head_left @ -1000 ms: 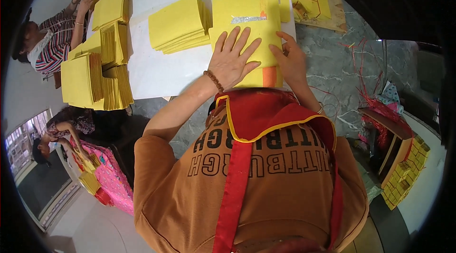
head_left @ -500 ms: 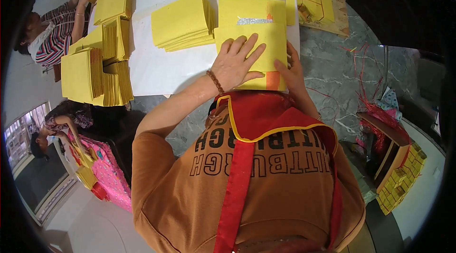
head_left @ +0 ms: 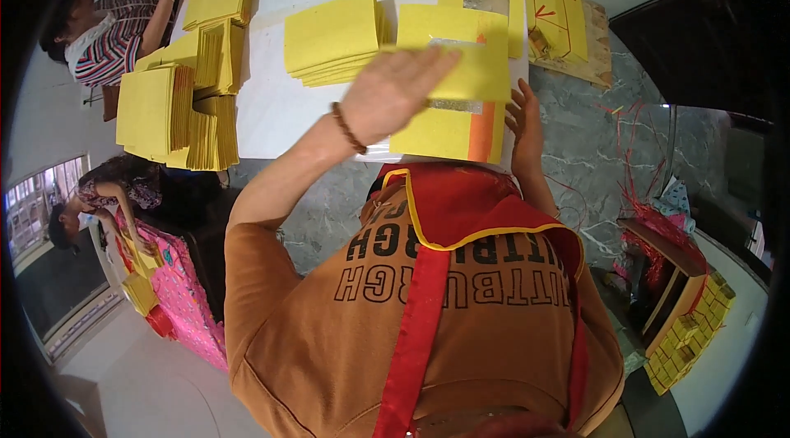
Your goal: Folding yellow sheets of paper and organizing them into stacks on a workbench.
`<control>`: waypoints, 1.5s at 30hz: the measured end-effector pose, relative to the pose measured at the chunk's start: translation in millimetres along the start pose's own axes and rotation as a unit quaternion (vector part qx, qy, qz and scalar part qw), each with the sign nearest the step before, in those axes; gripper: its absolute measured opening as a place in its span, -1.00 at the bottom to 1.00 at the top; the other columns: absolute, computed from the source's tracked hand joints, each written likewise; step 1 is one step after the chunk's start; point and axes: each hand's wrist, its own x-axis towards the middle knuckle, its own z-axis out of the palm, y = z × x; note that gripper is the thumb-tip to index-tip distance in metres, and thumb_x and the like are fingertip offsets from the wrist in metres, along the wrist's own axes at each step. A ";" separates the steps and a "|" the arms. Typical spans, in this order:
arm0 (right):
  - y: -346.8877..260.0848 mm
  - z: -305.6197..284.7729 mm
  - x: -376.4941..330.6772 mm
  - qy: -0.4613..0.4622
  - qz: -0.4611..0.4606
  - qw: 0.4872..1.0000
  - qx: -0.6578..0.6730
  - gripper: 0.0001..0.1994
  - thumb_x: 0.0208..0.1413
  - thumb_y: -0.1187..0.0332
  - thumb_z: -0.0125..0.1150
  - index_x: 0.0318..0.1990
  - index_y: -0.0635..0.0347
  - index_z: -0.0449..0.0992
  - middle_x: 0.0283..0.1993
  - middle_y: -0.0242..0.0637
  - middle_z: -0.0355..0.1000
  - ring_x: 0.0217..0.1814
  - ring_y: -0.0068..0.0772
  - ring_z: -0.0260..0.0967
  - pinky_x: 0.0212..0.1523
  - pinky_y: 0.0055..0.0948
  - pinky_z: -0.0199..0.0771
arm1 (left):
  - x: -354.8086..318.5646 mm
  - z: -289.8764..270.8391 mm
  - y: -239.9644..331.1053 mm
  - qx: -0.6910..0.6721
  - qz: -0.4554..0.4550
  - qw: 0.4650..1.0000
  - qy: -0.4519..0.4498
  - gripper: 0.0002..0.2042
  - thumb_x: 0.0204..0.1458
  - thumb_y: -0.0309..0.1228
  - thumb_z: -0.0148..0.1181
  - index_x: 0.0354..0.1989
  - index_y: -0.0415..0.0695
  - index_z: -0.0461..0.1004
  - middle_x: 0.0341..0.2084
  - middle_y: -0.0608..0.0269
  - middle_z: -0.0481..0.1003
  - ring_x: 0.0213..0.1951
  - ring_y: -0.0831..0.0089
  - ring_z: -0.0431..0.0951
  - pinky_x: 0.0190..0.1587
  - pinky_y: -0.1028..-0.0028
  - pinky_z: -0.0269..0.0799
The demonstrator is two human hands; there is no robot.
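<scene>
A stack of yellow paper sheets (head_left: pixel 436 135) with a silver foil patch and an orange stripe lies at the near edge of the white table (head_left: pixel 276 113). My left hand (head_left: pixel 393 91), with a bead bracelet on the wrist, lies flat and blurred on the top yellow sheet (head_left: pixel 481 68), which sits shifted toward the far side. My right hand (head_left: pixel 527 127) rests with spread fingers against the stack's right edge. Neither hand grips anything.
More yellow stacks (head_left: pixel 333 35) cover the table, with tall piles (head_left: pixel 164 109) at its left end. A person in a striped top (head_left: pixel 107 43) works at the far left corner, and another person (head_left: pixel 90 199) bends over pink cloth. Red strings (head_left: pixel 650 216) and a wooden box (head_left: pixel 683 315) lie on the right.
My left hand has swept up and left across the stack, and the top sheet has slid toward the far side. My right hand has stayed at the stack's right edge.
</scene>
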 end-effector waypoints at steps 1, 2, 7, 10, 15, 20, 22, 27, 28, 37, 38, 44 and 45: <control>0.8 -1.9 1.2 -0.006 -0.008 1.000 0.000 -0.43 0.23 -0.06 -0.41 0.23 0.12 0.13 0.14 -0.22 0.23 0.15 -0.33 0.17 0.14 -0.30 -0.01 | -1.2 -17.3 -6.8 -0.025 -0.009 0.998 0.056 -0.47 -0.21 -0.62 0.04 0.07 -0.18 0.32 -0.08 0.06 0.44 -0.10 0.18 0.47 -0.09 0.34 0.35; 1.7 -3.4 1.9 -0.007 -0.009 1.000 0.001 -0.43 0.23 -0.06 -0.41 0.23 0.12 0.13 0.14 -0.22 0.23 0.15 -0.33 0.17 0.14 -0.30 -0.01 | -7.3 -21.3 -19.5 0.019 -0.032 0.993 0.109 -0.44 -0.27 -0.68 0.00 0.06 -0.15 0.34 -0.07 0.07 0.44 -0.07 0.17 0.45 -0.07 0.34 0.33; 6.5 -3.4 -2.1 -0.016 -0.003 0.999 -0.033 -0.46 0.24 -0.02 -0.35 0.17 0.18 0.20 0.09 -0.23 0.27 0.12 -0.35 0.21 0.08 -0.35 0.10 | -64.2 0.4 -97.5 0.219 -0.123 0.964 0.093 -0.40 -0.16 -0.61 0.00 0.14 0.17 0.29 0.06 0.29 0.33 0.02 0.27 0.33 -0.01 0.28 0.21; 12.1 -8.8 -0.2 -0.023 -0.006 0.999 -0.023 -0.49 0.24 0.01 -0.34 0.12 0.21 0.27 0.07 -0.25 0.30 0.08 -0.36 0.24 0.05 -0.38 0.15 | -105.0 44.9 -123.5 0.223 -0.157 0.962 -0.019 -0.38 -0.14 -0.61 0.00 0.16 0.24 0.24 0.11 0.29 0.29 0.05 0.25 0.31 0.04 0.25 0.18; 13.1 -16.7 -0.5 -0.019 0.003 0.998 -0.065 -0.59 0.22 0.13 -0.17 0.09 0.21 0.29 0.00 -0.23 0.35 0.04 -0.39 0.28 0.04 -0.38 0.23 | -105.2 54.4 -128.7 0.108 -0.201 0.966 -0.121 -0.34 -0.12 -0.59 0.01 0.22 0.25 0.13 0.19 0.24 0.18 0.14 0.14 0.20 0.15 0.20 0.09; 18.4 -12.1 -1.5 -0.033 -0.108 0.988 -0.109 -0.65 0.08 0.32 0.11 0.03 0.17 0.35 0.04 -0.24 0.31 0.08 -0.38 0.24 0.07 -0.35 0.21 | -111.6 60.3 -123.0 0.178 -0.175 0.954 -0.166 -0.21 -0.20 -0.53 0.13 0.28 0.20 -0.04 0.27 0.16 -0.01 0.23 0.09 0.04 0.22 0.15 -0.02; -2.1 -0.7 -10.6 0.008 -0.185 0.962 -0.201 -0.62 -0.02 0.35 0.21 -0.01 0.15 0.38 0.13 -0.19 0.21 0.16 -0.30 0.15 0.13 -0.31 0.15 | -110.2 56.5 -122.1 0.132 -0.193 0.955 -0.185 -0.11 -0.29 -0.49 0.22 0.30 0.17 -0.09 0.28 0.14 -0.06 0.26 0.09 -0.02 0.25 0.12 -0.08; 5.1 -13.5 -7.5 -0.051 -0.282 0.908 -0.307 -0.67 -0.10 0.32 0.27 -0.11 0.07 0.48 0.18 -0.20 0.11 0.24 -0.20 0.00 0.17 -0.25 0.04 | -104.9 38.3 -130.3 0.055 -0.190 0.966 -0.167 -0.09 -0.35 -0.49 0.28 0.28 0.20 -0.05 0.26 0.14 0.00 0.24 0.10 0.02 0.24 0.13 -0.05; 6.9 -14.8 -7.3 -0.067 -0.284 0.901 -0.321 -0.70 -0.10 0.32 0.27 -0.14 0.08 0.50 0.18 -0.20 0.11 0.25 -0.18 -0.01 0.20 -0.24 0.01 | -102.4 35.3 -130.8 0.048 -0.194 0.966 -0.164 -0.09 -0.35 -0.49 0.29 0.28 0.21 -0.04 0.25 0.14 0.02 0.24 0.11 0.03 0.24 0.14 -0.05; 14.9 -14.3 -5.9 -0.090 -0.206 0.952 -0.207 -0.74 -0.07 0.33 0.27 -0.17 0.10 0.51 0.12 -0.19 0.15 0.18 -0.24 0.11 0.16 -0.33 0.09 | -83.9 13.1 -106.9 0.033 -0.180 0.978 -0.096 -0.23 -0.27 -0.47 0.25 0.22 0.19 0.11 0.20 0.12 0.10 0.20 0.13 0.11 0.20 0.13 0.00; 13.3 -13.9 -6.4 -0.087 -0.203 0.953 -0.208 -0.74 -0.07 0.33 0.27 -0.17 0.10 0.51 0.12 -0.19 0.15 0.18 -0.24 0.11 0.16 -0.33 0.09 | -78.3 11.2 -97.8 0.034 -0.157 0.985 -0.059 -0.30 -0.24 -0.45 0.22 0.20 0.17 0.17 0.18 0.12 0.15 0.18 0.13 0.15 0.17 0.14 0.03; 26.0 -16.8 -1.8 -0.088 -0.176 0.966 -0.169 -0.77 0.04 0.36 0.15 -0.12 0.13 0.47 0.15 -0.27 0.15 0.18 -0.37 0.09 0.09 -0.43 0.14 | -42.1 25.8 3.2 -0.077 0.001 0.995 -0.067 -0.48 -0.08 -0.21 0.18 0.12 -0.02 0.29 0.12 0.10 0.25 0.05 0.16 0.27 0.07 0.23 0.11; 26.7 -16.4 0.8 -0.097 -0.175 0.968 -0.150 -0.77 0.08 0.36 0.10 -0.10 0.15 0.46 0.16 -0.27 0.13 0.19 -0.38 0.08 0.10 -0.44 0.12 | -40.4 30.7 19.3 -0.081 0.023 0.992 -0.099 -0.45 -0.10 -0.14 0.18 0.12 -0.02 0.29 0.13 0.11 0.23 0.06 0.16 0.26 0.07 0.22 0.10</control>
